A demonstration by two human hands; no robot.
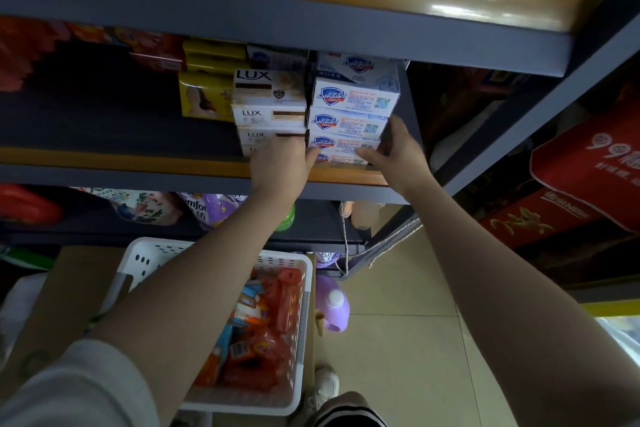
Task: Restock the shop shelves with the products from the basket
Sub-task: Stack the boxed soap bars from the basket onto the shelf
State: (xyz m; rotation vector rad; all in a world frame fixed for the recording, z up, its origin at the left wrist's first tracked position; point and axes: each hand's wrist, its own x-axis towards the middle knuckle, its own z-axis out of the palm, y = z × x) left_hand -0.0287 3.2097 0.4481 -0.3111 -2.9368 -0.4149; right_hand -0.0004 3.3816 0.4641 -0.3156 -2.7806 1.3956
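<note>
Both hands reach to the middle shelf [194, 163], at the stack of Safeguard soap boxes [349, 121] near its right end. The left hand [280, 166] lies against the stack's lower left, its thumb on the bottom box [341, 158] and its fingers curled at the LUX boxes [268, 104] just beside. The right hand [398, 149] cups the stack's right side, thumb along the bottom box's front, fingers held narrow round it. Below, the white basket [298, 340] holds orange and red packets. A purple bottle [332, 302] stands on the floor beside it.
</note>
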